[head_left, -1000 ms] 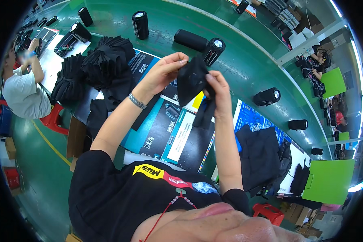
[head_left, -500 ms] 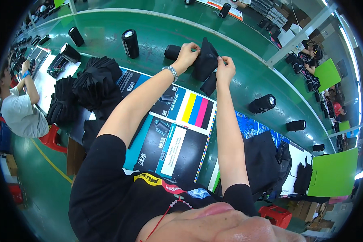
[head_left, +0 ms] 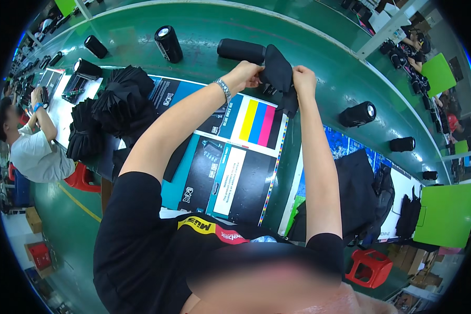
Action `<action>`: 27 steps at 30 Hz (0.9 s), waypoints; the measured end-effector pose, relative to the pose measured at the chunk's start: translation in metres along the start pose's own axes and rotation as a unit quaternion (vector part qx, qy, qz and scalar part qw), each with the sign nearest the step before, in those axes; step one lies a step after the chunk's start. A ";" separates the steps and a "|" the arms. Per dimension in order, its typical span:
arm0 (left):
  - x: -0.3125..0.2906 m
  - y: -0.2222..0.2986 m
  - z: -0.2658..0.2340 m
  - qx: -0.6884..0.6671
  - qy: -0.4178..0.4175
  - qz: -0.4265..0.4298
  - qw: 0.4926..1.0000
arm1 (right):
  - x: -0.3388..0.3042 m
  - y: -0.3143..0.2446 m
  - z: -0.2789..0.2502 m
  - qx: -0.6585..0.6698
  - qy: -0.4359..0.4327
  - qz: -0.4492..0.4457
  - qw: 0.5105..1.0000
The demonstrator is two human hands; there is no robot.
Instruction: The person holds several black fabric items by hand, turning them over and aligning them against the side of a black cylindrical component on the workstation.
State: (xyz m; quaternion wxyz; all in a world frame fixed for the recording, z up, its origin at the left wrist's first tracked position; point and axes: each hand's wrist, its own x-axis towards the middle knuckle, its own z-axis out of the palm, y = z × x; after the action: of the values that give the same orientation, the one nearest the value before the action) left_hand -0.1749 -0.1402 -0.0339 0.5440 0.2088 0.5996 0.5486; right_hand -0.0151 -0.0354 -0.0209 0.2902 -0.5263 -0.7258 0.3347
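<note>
Both my hands are raised over the far side of the bench, with a limp black cloth bag stretched between them. My left hand pinches the bag's left edge, fingers closed. On its right edge my right hand is closed too, fingertips partly hidden. The bag hangs over a dark part lower down; whether anything is inside cannot be made out. Just beyond my left hand, a black cylindrical speaker lies on its side on the green conveyor belt.
Further speakers stand or lie along the belt, including an upright speaker and a lying speaker. Stacked black cloth bags are at left, more black cloth at right. Printed sheets cover the bench. A co-worker sits at left.
My hands have shifted slightly right with the bag, which has changed shape. The speaker beyond my left hand now shows in full. The view has turned a little.
</note>
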 end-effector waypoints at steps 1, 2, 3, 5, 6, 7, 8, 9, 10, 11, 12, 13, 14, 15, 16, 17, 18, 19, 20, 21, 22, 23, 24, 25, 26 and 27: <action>0.002 0.006 0.006 0.022 0.023 0.006 0.999 | 0.004 0.003 -0.002 -0.055 0.020 -0.008 0.998; 0.002 0.010 0.011 0.028 0.016 0.007 0.999 | 0.007 0.006 -0.005 -0.052 0.029 -0.004 0.998; 0.001 0.015 0.013 0.075 -0.006 0.001 0.997 | 0.010 0.010 -0.007 -0.037 -0.003 0.002 0.999; 0.006 0.027 0.012 0.232 -0.015 0.012 0.972 | 0.019 0.021 -0.007 -0.009 -0.053 -0.012 0.999; 0.010 0.032 0.010 0.239 -0.019 0.016 0.971 | 0.020 0.026 -0.006 -0.035 -0.051 -0.026 0.998; 0.012 0.035 0.004 0.207 -0.011 0.015 0.978 | 0.017 0.026 -0.003 -0.008 -0.056 -0.009 0.998; 0.014 0.035 0.001 0.174 -0.004 0.013 0.985 | 0.014 0.026 -0.001 0.018 -0.061 0.009 0.998; 0.018 0.031 0.006 0.065 -0.083 -0.014 0.994 | 0.015 0.026 0.000 0.021 -0.061 0.010 0.998; 0.019 0.023 0.015 0.064 -0.081 -0.018 0.995 | 0.013 0.024 0.000 0.021 -0.054 0.015 0.998; 0.017 0.014 0.030 -0.013 -0.090 0.014 0.996 | 0.011 0.025 -0.001 0.021 -0.045 0.024 0.998; 0.016 0.007 0.040 -0.090 -0.098 0.043 0.990 | 0.012 0.027 -0.002 0.020 -0.048 0.029 0.998; 0.017 0.001 0.044 -0.124 -0.084 0.067 0.986 | 0.014 0.029 -0.006 0.015 -0.044 0.013 0.999; 0.020 -0.006 0.045 -0.125 -0.084 0.058 0.987 | 0.014 0.033 -0.009 0.010 -0.041 -0.002 0.999; 0.023 -0.012 0.048 -0.037 -0.058 0.077 0.995 | 0.012 0.039 -0.011 0.030 -0.044 0.037 0.998; 0.030 -0.018 0.047 0.051 -0.031 0.097 0.993 | 0.010 0.046 -0.012 0.026 -0.047 0.045 0.998; 0.043 -0.029 0.040 0.136 0.027 0.126 0.982 | 0.010 0.048 -0.011 0.019 -0.065 0.035 0.997; 0.056 -0.040 0.033 0.134 0.032 0.122 0.983 | 0.009 0.050 -0.008 0.011 -0.082 0.026 0.996; 0.063 -0.048 0.035 0.206 0.079 0.176 0.959 | 0.004 0.058 -0.004 -0.001 -0.051 0.012 0.999; 0.071 -0.056 0.037 0.276 0.125 0.229 0.925 | 0.004 0.064 -0.004 -0.002 -0.053 0.020 0.998; 0.078 -0.062 0.040 0.245 0.129 0.249 0.928 | 0.006 0.069 -0.004 -0.024 -0.034 -0.004 0.999; 0.085 -0.070 0.038 0.248 0.128 0.238 0.930 | 0.004 0.076 -0.002 -0.047 -0.021 -0.024 0.998; 0.093 -0.071 0.035 0.275 0.128 0.277 0.912 | 0.005 0.075 -0.004 -0.062 -0.040 -0.019 0.997; 0.097 -0.073 0.031 0.302 0.129 0.316 0.890 | 0.001 0.073 -0.004 -0.059 -0.045 -0.013 0.997; 0.098 -0.075 0.031 0.302 0.112 0.327 0.888 | 0.000 0.072 -0.006 -0.093 -0.048 -0.003 0.994; 0.097 -0.077 0.031 0.306 0.109 0.327 0.887 | -0.002 0.070 -0.008 -0.126 -0.052 0.004 0.991; 0.094 -0.079 0.029 0.326 0.100 0.340 0.876 | -0.007 0.066 -0.010 -0.131 -0.056 0.018 0.990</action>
State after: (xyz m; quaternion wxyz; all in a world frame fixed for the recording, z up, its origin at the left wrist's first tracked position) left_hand -0.1522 -0.0722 -0.1378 0.1622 0.5097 0.6877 0.4910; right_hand 0.0315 -0.0256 -0.0675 0.1713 -0.5532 -0.7689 0.2710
